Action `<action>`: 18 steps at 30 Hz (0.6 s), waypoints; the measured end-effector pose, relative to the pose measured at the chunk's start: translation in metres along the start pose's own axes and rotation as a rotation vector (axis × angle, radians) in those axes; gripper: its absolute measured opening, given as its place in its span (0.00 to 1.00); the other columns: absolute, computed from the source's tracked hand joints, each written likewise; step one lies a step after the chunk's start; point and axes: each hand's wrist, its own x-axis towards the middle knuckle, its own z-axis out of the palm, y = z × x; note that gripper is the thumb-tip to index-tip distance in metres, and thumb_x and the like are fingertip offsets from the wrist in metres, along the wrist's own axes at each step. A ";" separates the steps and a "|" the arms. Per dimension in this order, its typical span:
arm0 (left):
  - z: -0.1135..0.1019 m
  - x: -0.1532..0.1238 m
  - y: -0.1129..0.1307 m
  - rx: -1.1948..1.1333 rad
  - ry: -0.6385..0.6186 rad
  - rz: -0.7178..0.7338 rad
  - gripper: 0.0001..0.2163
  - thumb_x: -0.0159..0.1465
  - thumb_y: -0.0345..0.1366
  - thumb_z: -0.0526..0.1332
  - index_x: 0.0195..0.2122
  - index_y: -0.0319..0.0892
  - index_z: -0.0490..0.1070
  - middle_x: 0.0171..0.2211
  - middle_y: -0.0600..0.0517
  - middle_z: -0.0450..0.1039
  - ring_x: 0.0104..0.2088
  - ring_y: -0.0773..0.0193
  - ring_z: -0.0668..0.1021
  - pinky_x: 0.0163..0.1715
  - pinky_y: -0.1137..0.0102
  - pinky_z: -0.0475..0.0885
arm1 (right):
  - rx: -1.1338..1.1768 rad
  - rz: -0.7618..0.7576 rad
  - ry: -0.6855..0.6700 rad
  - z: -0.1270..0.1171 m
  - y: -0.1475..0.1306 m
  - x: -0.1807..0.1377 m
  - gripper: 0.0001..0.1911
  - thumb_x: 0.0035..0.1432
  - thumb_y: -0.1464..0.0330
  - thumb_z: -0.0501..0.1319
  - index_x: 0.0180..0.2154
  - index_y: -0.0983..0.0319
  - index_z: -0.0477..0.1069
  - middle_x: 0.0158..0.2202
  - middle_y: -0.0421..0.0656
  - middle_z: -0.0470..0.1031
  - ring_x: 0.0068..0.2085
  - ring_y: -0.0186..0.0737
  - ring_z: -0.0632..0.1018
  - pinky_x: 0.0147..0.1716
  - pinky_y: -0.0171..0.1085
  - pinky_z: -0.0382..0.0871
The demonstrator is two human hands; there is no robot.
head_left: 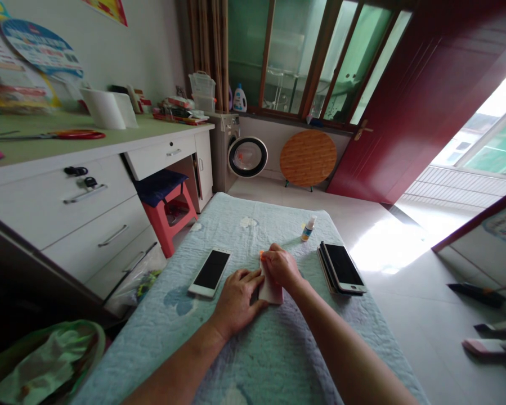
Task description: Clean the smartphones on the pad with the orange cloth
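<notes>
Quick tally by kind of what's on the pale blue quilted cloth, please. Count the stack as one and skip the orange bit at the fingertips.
White phone with black screen: 1
Stack of flat rectangular things, white-edged phone on top: 1
Pink flat rectangular object at the hands: 1
Small white-capped labelled bottle: 1
Total: 4

Quilted cloth (284, 216) bears a white phone (211, 271); pink slab (272, 292); bottle (308, 229); phone-topped stack (343, 267).

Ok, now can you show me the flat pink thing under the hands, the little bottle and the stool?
Flat pink thing (271, 291): head view, its lower part.
Little bottle (307, 231): head view, middle of its body.
Stool (161, 229): head view, on a red leg.
</notes>
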 end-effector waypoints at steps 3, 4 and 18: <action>0.001 0.000 -0.001 -0.001 0.007 -0.009 0.24 0.57 0.46 0.66 0.54 0.48 0.70 0.56 0.51 0.70 0.52 0.49 0.69 0.52 0.55 0.64 | -0.005 0.020 0.002 -0.001 -0.002 0.005 0.15 0.64 0.66 0.52 0.34 0.60 0.77 0.34 0.41 0.70 0.29 0.30 0.69 0.29 0.31 0.56; 0.001 0.000 -0.001 -0.002 0.008 -0.006 0.24 0.57 0.46 0.66 0.54 0.48 0.70 0.56 0.51 0.70 0.52 0.49 0.69 0.52 0.56 0.64 | -0.006 0.025 0.001 -0.002 -0.003 0.006 0.15 0.64 0.67 0.52 0.33 0.60 0.77 0.34 0.41 0.70 0.29 0.30 0.69 0.28 0.31 0.55; 0.001 -0.005 0.004 -0.019 0.042 0.091 0.15 0.66 0.46 0.55 0.48 0.45 0.72 0.48 0.47 0.73 0.48 0.52 0.73 0.49 0.59 0.66 | 0.070 -0.129 0.010 -0.001 -0.007 -0.051 0.16 0.65 0.66 0.52 0.32 0.57 0.78 0.33 0.41 0.72 0.32 0.33 0.70 0.31 0.30 0.57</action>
